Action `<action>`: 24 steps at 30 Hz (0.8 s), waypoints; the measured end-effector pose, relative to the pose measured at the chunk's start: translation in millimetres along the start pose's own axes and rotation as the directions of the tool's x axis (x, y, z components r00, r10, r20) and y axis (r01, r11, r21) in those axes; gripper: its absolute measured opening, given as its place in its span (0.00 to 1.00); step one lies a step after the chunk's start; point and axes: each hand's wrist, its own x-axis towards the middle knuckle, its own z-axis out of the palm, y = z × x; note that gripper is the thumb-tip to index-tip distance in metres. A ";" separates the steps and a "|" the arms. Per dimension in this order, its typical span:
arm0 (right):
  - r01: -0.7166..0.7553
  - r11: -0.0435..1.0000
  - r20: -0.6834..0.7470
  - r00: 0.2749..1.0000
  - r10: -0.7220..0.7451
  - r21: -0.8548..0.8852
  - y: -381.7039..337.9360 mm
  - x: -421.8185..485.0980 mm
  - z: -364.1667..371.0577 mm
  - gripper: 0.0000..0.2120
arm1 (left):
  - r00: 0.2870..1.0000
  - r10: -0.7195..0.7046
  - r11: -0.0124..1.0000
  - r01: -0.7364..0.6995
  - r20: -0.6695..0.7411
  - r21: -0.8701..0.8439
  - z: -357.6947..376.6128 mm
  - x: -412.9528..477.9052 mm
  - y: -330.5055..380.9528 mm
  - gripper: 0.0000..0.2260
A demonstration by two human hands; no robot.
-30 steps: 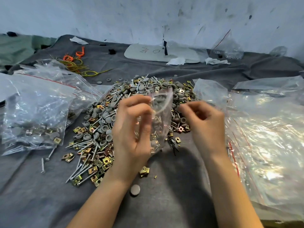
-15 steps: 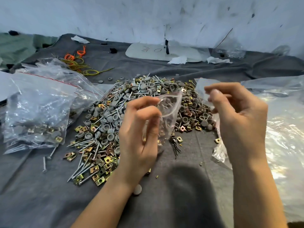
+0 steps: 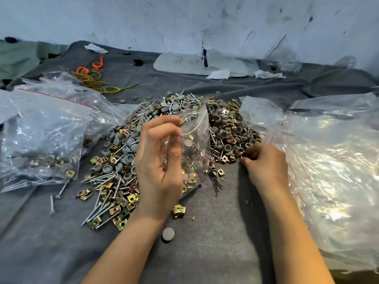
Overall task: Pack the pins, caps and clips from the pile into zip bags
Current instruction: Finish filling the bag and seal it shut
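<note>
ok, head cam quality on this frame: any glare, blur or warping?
Head view: heavy glare on the big plastic bags at right washes out their surface. The small zip bag in the left hand reflects too, but its contents still read. The right hand curls into shadow at the edge of the pile, so its grip is unreadable. The far edge of the cloth bows slightly. The pile looks sharp.

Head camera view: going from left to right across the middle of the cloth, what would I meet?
Filled zip bags → left hand → small zip bag that it grips → right hand → heap of clear zip bags.
</note>
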 end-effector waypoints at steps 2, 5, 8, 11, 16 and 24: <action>0.006 1.000 -0.015 1.000 -0.006 -0.005 -2.1 -1.5 -0.3 0.05 | 1.000 -0.005 1.000 0.005 -0.002 -0.002 -0.4 0.3 -0.4 0.09; 0.025 0.999 -0.030 0.999 -0.026 -0.042 -5.1 -4.4 2.3 0.06 | 1.000 -0.005 1.000 0.005 0.001 0.002 -0.7 0.1 -1.0 0.08; 0.061 0.997 -0.036 0.997 -0.063 -0.045 -5.7 -4.6 5.5 0.05 | 1.000 -0.010 1.000 0.010 0.006 0.008 -0.2 -0.6 -1.5 0.07; 0.071 0.997 -0.061 0.996 -0.071 0.009 -2.9 -4.0 3.7 0.06 | 1.000 -0.016 1.000 0.016 0.003 0.003 -0.3 -0.5 -1.1 0.08; 0.090 0.954 -0.126 0.991 -0.056 0.287 3.9 -0.8 -7.3 0.10 | 1.000 -0.017 1.000 0.017 0.011 -0.013 0.2 -0.1 0.4 0.09; 0.370 0.505 -0.254 0.924 -0.284 0.780 -26.9 -24.4 -45.1 0.11 | 0.990 0.009 1.000 -0.007 0.143 -0.019 4.7 -1.8 4.5 0.04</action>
